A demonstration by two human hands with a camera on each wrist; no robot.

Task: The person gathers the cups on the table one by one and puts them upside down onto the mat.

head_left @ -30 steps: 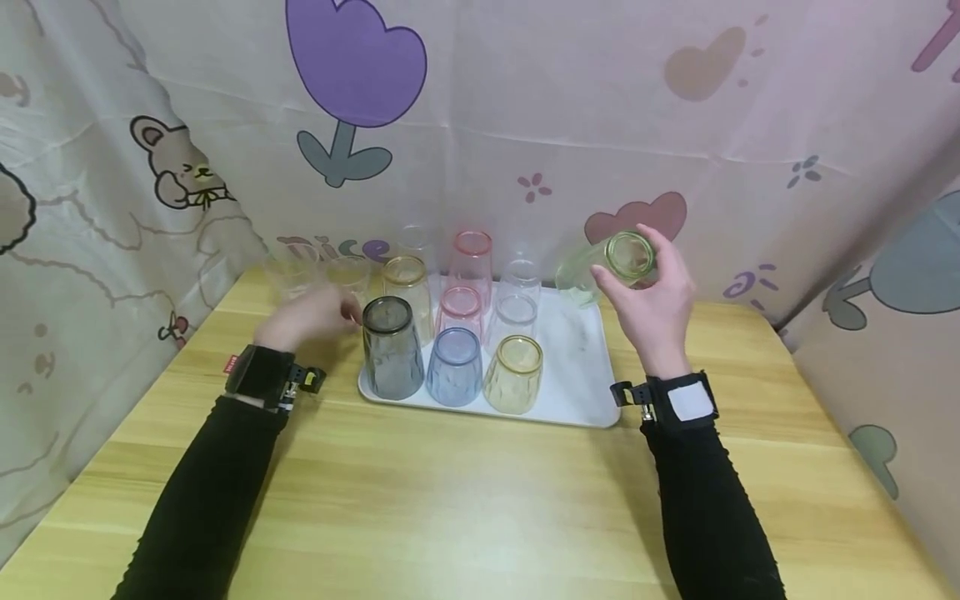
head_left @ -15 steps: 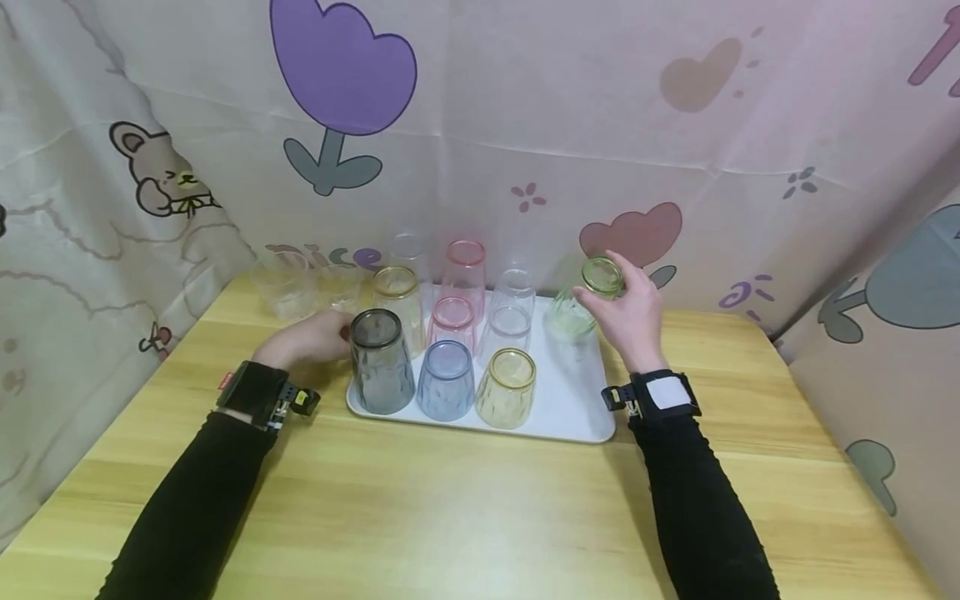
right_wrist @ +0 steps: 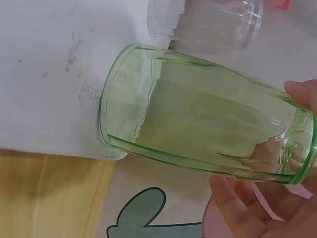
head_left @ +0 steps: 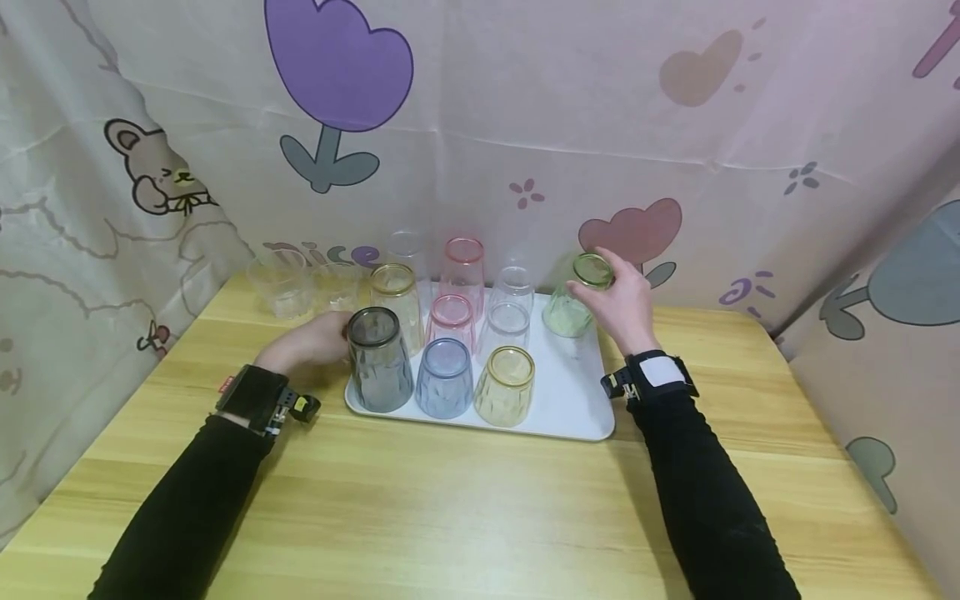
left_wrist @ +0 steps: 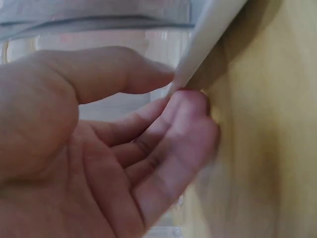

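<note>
My right hand (head_left: 624,302) grips a green drinking glass (head_left: 567,315) by its base end, thumb on one side and fingers on the other. The glass stands upside down at the back right corner of a white tray (head_left: 572,396); in the right wrist view the glass's rim (right_wrist: 104,106) meets the tray surface. At the tray's left side, my left hand (head_left: 313,342) is beside a grey glass (head_left: 381,371). The left wrist view shows thumb and index finger pinching the tray edge (left_wrist: 200,52), the other fingers curled beneath.
Upside-down glasses fill the tray's left and middle: blue (head_left: 444,387), yellow (head_left: 504,396), pink (head_left: 452,321), amber-rimmed (head_left: 396,304) and clear ones. Clear cups (head_left: 281,287) stand on the wooden table (head_left: 450,517) at the back left. A printed curtain (head_left: 480,100) hangs close behind.
My right hand has brought the green glass down and left, from tilted in the air to standing on the tray. My left hand has settled at the tray's left edge.
</note>
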